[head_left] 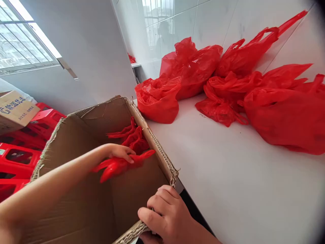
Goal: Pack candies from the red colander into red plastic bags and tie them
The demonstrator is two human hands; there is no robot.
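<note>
A large open cardboard box (157,149) stands beside a white counter (228,183). My left hand (119,152) reaches down inside the box, its fingers closed on the handles of a red plastic bag (122,164). More red bag handles (132,135) stick up deeper in the box. At the near corner, my right hand (165,217) grips the box's torn rim, fingers curled over the edge.
Several filled red plastic bags (279,115) lie on the counter against the tiled wall (215,20), one (158,100) close to the box. Red plastic crates (17,159) and another cardboard box (14,110) stand at left, below a window (20,44).
</note>
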